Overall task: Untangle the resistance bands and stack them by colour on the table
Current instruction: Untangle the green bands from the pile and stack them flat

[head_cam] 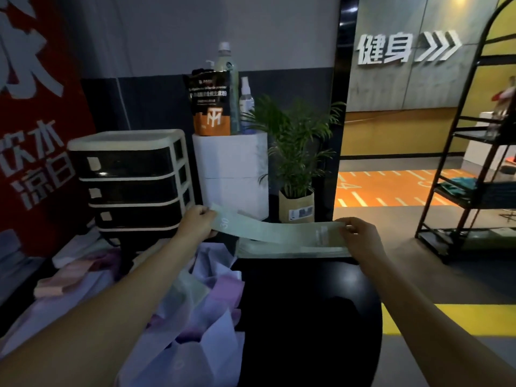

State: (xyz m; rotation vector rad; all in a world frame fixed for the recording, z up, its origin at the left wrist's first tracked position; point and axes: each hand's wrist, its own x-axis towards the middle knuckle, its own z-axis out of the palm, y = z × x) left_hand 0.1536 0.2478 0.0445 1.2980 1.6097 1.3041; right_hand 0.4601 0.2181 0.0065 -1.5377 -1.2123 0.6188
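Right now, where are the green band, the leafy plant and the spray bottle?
pale green flat resistance band (275, 231): head view, its middle stretch.
green leafy potted plant (293, 141): head view, its fronds.
small clear plastic spray bottle (246, 107): head view, its body.

Pale green band (275, 231) marked 30 stretched flat mid-frame, above green stack (293, 250) on black surface (307, 317); tangled lilac, purple, pink bands (201, 317) lower left.

- A black and cream plastic drawer unit (131, 181) with three drawers stands at the back left.
- A white square pedestal (233, 174) carries an orange and black pouch (210, 103), a tall bottle (226, 61) and a clear spray bottle (246, 106).
- A green potted palm (296, 152) stands just beside the pedestal.
- A black metal shelf rack (472, 163) stands at the right.
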